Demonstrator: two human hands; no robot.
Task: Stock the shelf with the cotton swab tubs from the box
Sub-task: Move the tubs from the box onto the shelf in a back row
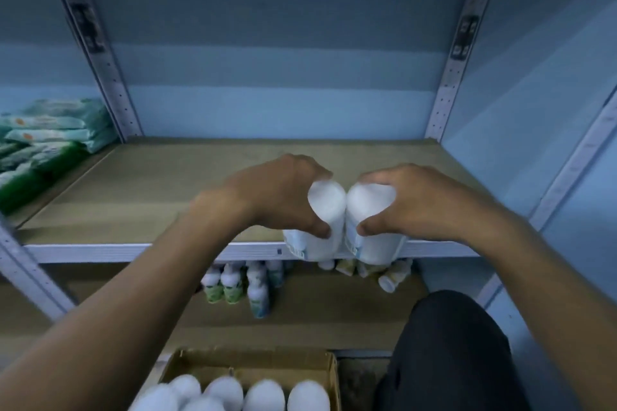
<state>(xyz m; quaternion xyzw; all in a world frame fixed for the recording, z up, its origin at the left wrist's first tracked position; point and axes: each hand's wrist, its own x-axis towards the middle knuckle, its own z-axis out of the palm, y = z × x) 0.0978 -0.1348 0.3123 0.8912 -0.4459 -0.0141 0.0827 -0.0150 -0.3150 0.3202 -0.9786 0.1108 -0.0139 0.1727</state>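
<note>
A metal shelf unit [213, 252] is filling most of the frame, its grey uprights running from the top corners down to a brown shelf board [160, 197] across the middle. A blue wall [280, 77] is showing behind it. Below the pale front rail, a lower shelf [320, 314] is running across the lower middle of the frame.

Two bare forearms are reaching in from the bottom corners and meeting at the centre. At the lower right, a dark trouser leg [450, 354] is taking up the corner. At the bottom centre, a cardboard box [253, 360] is sitting open, with the round white lids of more tubs [263, 394] showing in a row inside it.

At the left edge, green and white soft packs [46, 143] are lying stacked on the shelf board. On the lower shelf, small bottles [240, 284] are standing in a cluster, with a few more tipped over just right of centre.

The left hand [280, 193] is curling around the left tub [325, 220], fingers over the lid and thumb pressing on its side. The right hand [414, 200] is gripping the right tub [370, 220] in the same way. The two white tubs are touching side by side, at the front edge of the shelf board in the centre of the frame, their bases overlapping the front rail; whether they are resting on it I cannot tell.
</note>
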